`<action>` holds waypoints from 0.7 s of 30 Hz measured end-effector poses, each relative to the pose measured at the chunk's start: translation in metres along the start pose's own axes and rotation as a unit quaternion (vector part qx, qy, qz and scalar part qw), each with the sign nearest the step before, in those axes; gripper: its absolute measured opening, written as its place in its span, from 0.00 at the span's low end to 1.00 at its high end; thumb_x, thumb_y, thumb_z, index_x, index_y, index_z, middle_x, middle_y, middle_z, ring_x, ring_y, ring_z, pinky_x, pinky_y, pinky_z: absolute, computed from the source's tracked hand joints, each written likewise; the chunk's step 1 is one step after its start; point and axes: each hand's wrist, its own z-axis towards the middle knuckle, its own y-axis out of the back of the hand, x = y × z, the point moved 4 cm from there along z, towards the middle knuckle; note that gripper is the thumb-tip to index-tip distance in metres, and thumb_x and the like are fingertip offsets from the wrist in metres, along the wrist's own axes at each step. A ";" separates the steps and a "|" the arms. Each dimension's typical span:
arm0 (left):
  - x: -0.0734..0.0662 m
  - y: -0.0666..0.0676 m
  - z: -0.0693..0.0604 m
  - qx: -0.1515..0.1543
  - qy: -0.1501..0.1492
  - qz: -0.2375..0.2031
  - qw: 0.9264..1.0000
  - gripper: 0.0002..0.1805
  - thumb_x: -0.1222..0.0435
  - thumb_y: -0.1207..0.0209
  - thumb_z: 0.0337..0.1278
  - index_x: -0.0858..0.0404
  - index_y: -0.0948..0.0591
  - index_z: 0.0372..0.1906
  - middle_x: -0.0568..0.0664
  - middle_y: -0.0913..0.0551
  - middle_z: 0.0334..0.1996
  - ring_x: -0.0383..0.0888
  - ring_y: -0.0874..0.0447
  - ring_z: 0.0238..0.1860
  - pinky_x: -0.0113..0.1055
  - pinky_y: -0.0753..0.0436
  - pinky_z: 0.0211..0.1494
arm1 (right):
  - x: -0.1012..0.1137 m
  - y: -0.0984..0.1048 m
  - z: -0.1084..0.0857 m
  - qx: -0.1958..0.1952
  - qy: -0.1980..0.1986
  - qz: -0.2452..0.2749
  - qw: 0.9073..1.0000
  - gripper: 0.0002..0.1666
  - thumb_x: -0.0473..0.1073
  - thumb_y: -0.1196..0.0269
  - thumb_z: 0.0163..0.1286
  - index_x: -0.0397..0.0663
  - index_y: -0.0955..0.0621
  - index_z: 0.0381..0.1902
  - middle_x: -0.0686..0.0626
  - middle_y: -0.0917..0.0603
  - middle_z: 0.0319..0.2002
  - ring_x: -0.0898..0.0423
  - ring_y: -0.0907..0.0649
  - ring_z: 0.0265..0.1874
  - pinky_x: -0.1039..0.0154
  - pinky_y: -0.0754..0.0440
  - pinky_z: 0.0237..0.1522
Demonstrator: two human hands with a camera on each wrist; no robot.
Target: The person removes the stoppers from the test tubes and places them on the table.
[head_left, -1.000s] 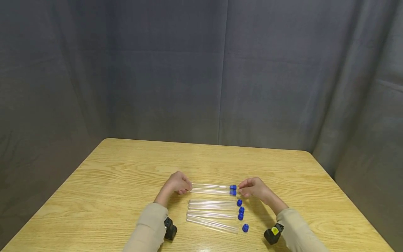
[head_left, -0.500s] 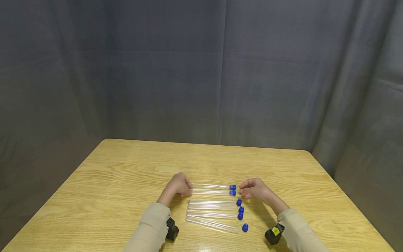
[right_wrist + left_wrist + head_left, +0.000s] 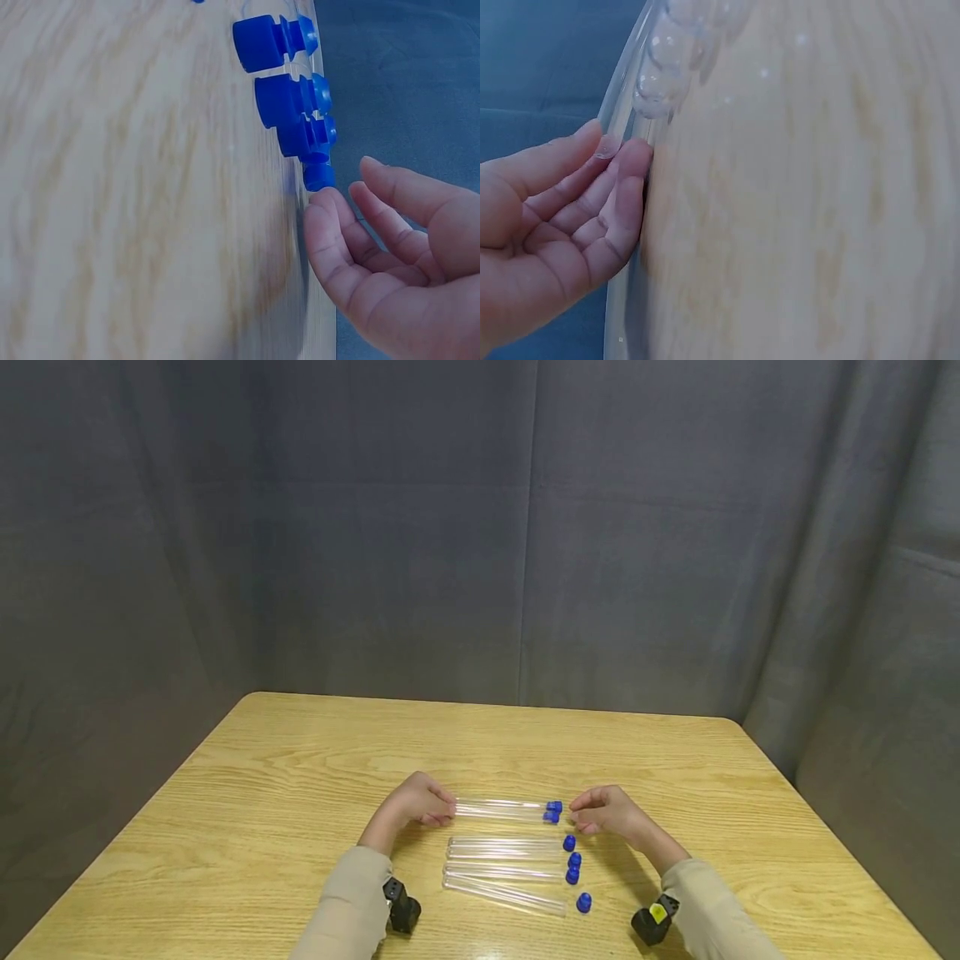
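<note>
L hand (image 3: 420, 800) pinches rounded end of a clear, glossy test tube (image 3: 498, 815) w/ blue stopper (image 3: 551, 817), prob. the nearer of two capped tubes, side by side on wood-grain table (image 3: 300, 752). R hand (image 3: 611, 812), fingers apart & holding nothing, is nr the stopper.

No readable text, labels, brands, numbers or signs anywhere
</note>
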 end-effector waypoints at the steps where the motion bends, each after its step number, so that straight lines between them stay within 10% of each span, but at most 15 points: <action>1: 0.001 0.000 0.000 0.008 0.001 -0.011 1.000 0.05 0.77 0.41 0.47 0.77 0.20 0.31 0.58 0.19 0.22 0.44 0.20 0.21 0.33 0.20 0.26 | 0.000 0.000 0.000 0.000 0.001 0.000 1.000 0.13 0.32 0.43 0.62 0.23 0.27 0.40 0.44 0.21 0.31 0.54 0.20 0.29 0.59 0.20 0.33; 7: 0.004 -0.001 0.001 0.036 0.015 -0.066 0.997 0.05 0.78 0.44 0.50 0.78 0.21 0.32 0.60 0.19 0.23 0.46 0.19 0.23 0.36 0.19 0.29 | 0.000 -0.001 -0.001 0.004 0.008 0.008 1.000 0.14 0.31 0.44 0.62 0.21 0.28 0.40 0.43 0.21 0.31 0.54 0.20 0.29 0.61 0.21 0.33; 21: -0.001 0.006 -0.001 0.001 -0.012 -0.140 0.990 0.07 0.77 0.42 0.49 0.80 0.22 0.34 0.59 0.19 0.24 0.47 0.18 0.25 0.37 0.19 0.32 | -0.001 0.006 -0.003 -0.020 0.024 0.075 0.997 0.23 0.34 0.46 0.65 0.16 0.33 0.50 0.42 0.20 0.36 0.56 0.20 0.32 0.61 0.21 0.38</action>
